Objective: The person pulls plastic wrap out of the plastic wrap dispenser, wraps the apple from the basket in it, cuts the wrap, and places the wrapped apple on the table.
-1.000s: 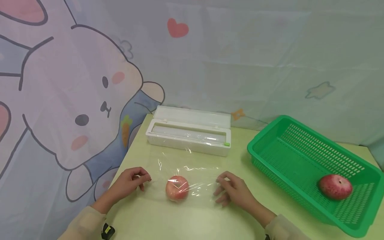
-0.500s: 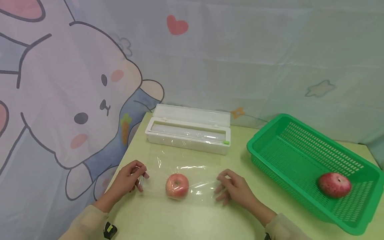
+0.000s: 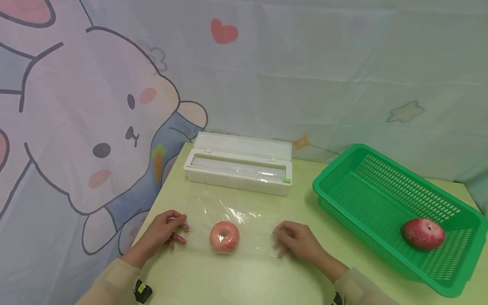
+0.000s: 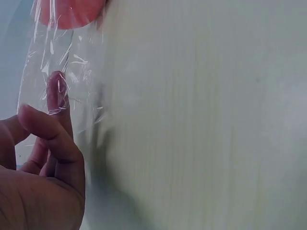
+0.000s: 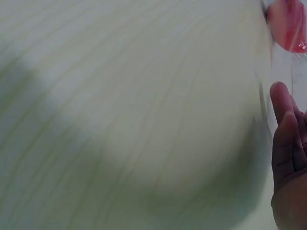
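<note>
A red apple (image 3: 224,237) sits on the table under a clear sheet of plastic wrap (image 3: 244,214). In the head view the sheet spans both hands. My left hand (image 3: 162,231) pinches its left edge between thumb and index finger. In the left wrist view the film drapes over one outstretched fingertip (image 4: 57,91), with the apple at the top. My right hand (image 3: 297,239) holds the sheet's right edge, thumb and index finger close together. The right wrist view catches that hand's fingers (image 5: 285,129) at its right border, below part of the apple.
Behind the apple stands a white plastic-wrap dispenser (image 3: 236,182), its lid (image 3: 244,145) raised and a roll inside. To the right a green basket (image 3: 354,220) holds a dark red, speckled round fruit (image 3: 423,234). A printed curtain (image 3: 305,63) hangs behind the table (image 3: 244,279).
My left hand has moved a little to the left, and my right hand's fingers have drawn in slightly. The wrap's glints over the apple have shifted. The apple has stayed in place.
</note>
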`<action>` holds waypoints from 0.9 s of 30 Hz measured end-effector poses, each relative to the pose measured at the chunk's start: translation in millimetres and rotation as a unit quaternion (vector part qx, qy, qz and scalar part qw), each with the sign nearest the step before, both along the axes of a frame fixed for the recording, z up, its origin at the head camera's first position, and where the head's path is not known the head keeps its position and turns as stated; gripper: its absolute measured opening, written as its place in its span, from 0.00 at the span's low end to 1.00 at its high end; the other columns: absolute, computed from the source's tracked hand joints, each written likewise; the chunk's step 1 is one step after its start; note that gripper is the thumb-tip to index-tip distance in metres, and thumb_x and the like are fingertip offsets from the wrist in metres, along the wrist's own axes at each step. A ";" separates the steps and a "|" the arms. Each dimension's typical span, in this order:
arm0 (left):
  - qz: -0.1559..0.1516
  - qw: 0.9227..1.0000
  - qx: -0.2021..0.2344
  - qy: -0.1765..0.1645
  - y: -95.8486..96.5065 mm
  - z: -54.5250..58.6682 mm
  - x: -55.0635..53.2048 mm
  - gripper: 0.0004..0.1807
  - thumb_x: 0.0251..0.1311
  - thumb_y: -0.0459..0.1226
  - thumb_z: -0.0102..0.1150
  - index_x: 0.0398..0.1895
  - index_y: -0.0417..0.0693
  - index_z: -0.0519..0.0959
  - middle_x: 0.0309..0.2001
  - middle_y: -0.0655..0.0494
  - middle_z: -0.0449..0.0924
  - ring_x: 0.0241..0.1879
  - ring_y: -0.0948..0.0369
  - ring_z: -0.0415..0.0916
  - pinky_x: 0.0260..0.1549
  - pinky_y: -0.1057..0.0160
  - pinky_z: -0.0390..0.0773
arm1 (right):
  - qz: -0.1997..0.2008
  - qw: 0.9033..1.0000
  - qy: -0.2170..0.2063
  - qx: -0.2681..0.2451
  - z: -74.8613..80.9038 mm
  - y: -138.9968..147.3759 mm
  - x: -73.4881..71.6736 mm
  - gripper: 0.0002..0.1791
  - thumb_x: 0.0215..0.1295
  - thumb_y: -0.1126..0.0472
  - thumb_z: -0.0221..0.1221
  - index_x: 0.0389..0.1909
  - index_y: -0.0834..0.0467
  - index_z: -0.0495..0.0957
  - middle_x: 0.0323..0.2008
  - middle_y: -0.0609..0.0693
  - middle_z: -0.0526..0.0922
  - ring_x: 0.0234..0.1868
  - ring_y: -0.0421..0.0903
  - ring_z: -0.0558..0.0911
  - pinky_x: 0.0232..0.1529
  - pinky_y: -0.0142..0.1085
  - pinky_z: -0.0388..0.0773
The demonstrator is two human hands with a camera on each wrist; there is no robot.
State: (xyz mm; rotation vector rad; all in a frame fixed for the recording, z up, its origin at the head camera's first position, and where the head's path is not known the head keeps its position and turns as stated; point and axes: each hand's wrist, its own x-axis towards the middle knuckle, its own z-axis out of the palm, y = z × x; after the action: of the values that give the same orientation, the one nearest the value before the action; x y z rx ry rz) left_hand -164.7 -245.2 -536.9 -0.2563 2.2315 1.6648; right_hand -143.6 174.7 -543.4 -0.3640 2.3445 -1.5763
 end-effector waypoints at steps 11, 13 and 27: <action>0.058 0.997 -0.035 0.034 -5.9 2.9 4.2 0.13 0.78 0.40 0.61 0.52 0.38 0.75 0.43 0.48 0.87 0.30 0.58 0.89 0.19 0.64 0.79 | -0.012 1.000 -0.001 -0.024 6.0 3.7 0.9 0.12 0.79 0.61 0.61 0.47 0.68 0.83 0.29 0.60 0.88 0.22 0.51 0.85 0.23 0.38 0.85; 0.048 0.987 -0.108 0.105 -3.1 8.8 7.3 0.12 0.76 0.39 0.63 0.51 0.40 0.77 0.44 0.48 0.86 0.32 0.59 0.87 0.23 0.63 0.80 | -0.019 0.999 -0.012 -0.035 6.2 6.8 2.1 0.13 0.79 0.61 0.62 0.50 0.69 0.83 0.30 0.62 0.88 0.24 0.51 0.86 0.25 0.40 0.86; -0.241 0.713 -0.291 0.591 58.6 23.5 33.9 0.27 0.56 0.38 0.78 0.61 0.52 0.85 0.60 0.53 0.85 0.58 0.53 0.83 0.53 0.50 0.83 | -0.055 0.994 0.095 0.021 13.5 19.4 10.6 0.09 0.76 0.62 0.64 0.50 0.63 0.84 0.37 0.54 0.89 0.35 0.45 0.88 0.28 0.37 0.86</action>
State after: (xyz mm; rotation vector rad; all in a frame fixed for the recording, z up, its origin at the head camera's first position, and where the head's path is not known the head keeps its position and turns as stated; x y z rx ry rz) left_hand -130.8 -186.6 -513.5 1.5589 3.1586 0.7428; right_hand -132.9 194.2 -529.9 -0.3984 2.5785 -1.6013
